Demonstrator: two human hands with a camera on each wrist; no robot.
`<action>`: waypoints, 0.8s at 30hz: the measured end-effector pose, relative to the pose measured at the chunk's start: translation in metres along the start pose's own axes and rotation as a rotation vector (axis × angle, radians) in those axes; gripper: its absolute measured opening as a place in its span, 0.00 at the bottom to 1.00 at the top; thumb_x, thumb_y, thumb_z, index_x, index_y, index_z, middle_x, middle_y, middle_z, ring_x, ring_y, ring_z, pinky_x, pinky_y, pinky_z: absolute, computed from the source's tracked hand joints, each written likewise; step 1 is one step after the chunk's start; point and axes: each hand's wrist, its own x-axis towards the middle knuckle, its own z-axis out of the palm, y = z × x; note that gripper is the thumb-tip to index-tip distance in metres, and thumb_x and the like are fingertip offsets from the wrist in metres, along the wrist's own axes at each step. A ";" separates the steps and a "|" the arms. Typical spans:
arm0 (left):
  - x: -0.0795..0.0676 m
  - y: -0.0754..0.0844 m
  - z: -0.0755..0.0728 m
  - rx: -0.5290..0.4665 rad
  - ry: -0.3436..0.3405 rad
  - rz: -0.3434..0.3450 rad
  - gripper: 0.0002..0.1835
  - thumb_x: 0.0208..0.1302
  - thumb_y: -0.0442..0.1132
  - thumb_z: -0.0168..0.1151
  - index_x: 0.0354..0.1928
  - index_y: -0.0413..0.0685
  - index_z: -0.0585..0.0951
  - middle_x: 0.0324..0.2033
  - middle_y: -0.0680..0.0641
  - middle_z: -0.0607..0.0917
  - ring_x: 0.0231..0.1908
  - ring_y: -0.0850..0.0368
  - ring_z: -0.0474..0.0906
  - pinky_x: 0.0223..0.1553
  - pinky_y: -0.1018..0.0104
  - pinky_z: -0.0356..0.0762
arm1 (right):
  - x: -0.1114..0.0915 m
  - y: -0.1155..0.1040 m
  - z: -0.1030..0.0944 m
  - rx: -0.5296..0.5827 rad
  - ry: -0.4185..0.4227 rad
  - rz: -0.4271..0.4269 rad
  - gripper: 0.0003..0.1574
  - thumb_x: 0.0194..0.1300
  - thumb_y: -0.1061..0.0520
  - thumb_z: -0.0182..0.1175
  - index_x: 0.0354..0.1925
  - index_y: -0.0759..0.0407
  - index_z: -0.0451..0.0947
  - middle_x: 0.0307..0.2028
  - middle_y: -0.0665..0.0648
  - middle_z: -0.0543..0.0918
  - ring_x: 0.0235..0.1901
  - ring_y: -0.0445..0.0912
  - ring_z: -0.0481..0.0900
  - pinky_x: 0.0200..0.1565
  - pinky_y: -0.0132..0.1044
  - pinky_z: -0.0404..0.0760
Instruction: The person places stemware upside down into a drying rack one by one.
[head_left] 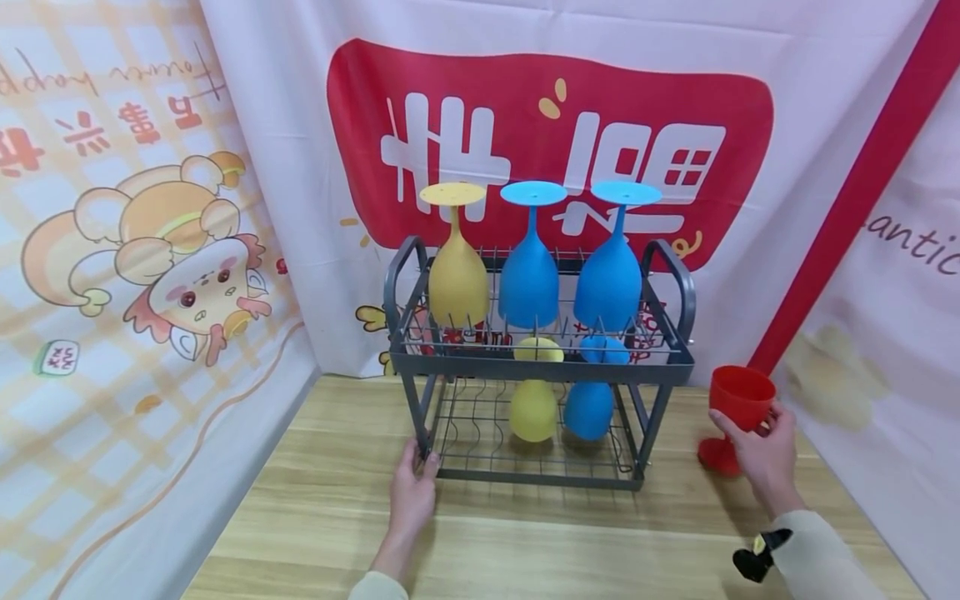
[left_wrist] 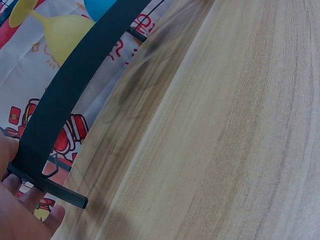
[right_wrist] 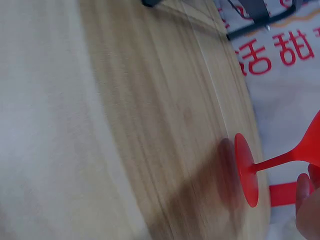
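Observation:
A dark grey two-tier rack (head_left: 540, 367) stands on the table. My left hand (head_left: 412, 492) holds its left front leg near the bottom; in the left wrist view the fingers (left_wrist: 31, 198) lie around the foot. My right hand (head_left: 771, 460) grips a red goblet (head_left: 737, 405) by its bowl, to the right of the rack. The goblet is upright, its round foot (right_wrist: 246, 172) close to the tabletop; whether they touch, I cannot tell. Upside down on the upper tier are a yellow goblet (head_left: 457, 287) and two blue goblets (head_left: 528, 287).
On the lower tier, a yellow goblet (head_left: 533, 412) and a blue goblet (head_left: 588, 412) also hang or stand upside down, partly hidden by the upper tier's front bar. Printed cloth (head_left: 300, 167) hangs behind and on both sides of the wooden table (head_left: 525, 542).

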 end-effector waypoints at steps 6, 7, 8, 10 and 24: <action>0.001 -0.001 0.000 -0.003 0.005 -0.012 0.27 0.80 0.37 0.54 0.77 0.53 0.69 0.76 0.35 0.71 0.73 0.29 0.71 0.72 0.26 0.64 | -0.026 0.000 -0.005 -0.023 -0.002 -0.086 0.65 0.65 0.31 0.70 0.85 0.43 0.45 0.81 0.60 0.59 0.72 0.59 0.63 0.44 0.21 0.78; 0.001 -0.001 0.000 -0.004 0.005 -0.014 0.27 0.80 0.37 0.54 0.77 0.53 0.70 0.76 0.35 0.71 0.73 0.29 0.71 0.72 0.26 0.64 | -0.030 0.000 -0.006 -0.016 -0.004 -0.104 0.63 0.66 0.33 0.71 0.85 0.43 0.46 0.80 0.60 0.60 0.71 0.58 0.64 0.41 0.18 0.76; 0.000 -0.001 0.000 -0.004 0.006 -0.011 0.27 0.80 0.37 0.54 0.77 0.53 0.70 0.76 0.34 0.71 0.73 0.29 0.71 0.72 0.25 0.64 | -0.034 0.000 -0.006 -0.009 -0.005 -0.121 0.62 0.66 0.35 0.71 0.84 0.43 0.48 0.80 0.60 0.61 0.70 0.56 0.65 0.39 0.15 0.75; 0.000 -0.001 0.000 -0.002 0.006 -0.014 0.27 0.80 0.37 0.55 0.77 0.53 0.70 0.76 0.35 0.71 0.74 0.29 0.70 0.72 0.25 0.64 | -0.042 0.000 -0.008 0.001 -0.008 -0.153 0.59 0.66 0.37 0.73 0.83 0.44 0.51 0.77 0.60 0.63 0.66 0.52 0.67 0.38 0.14 0.76; 0.000 -0.001 0.000 -0.014 0.000 0.006 0.26 0.80 0.37 0.54 0.77 0.51 0.69 0.77 0.34 0.70 0.76 0.29 0.66 0.73 0.26 0.62 | -0.104 -0.018 -0.010 -0.012 -0.075 -0.311 0.54 0.67 0.46 0.74 0.81 0.42 0.56 0.69 0.48 0.72 0.54 0.30 0.72 0.44 0.16 0.81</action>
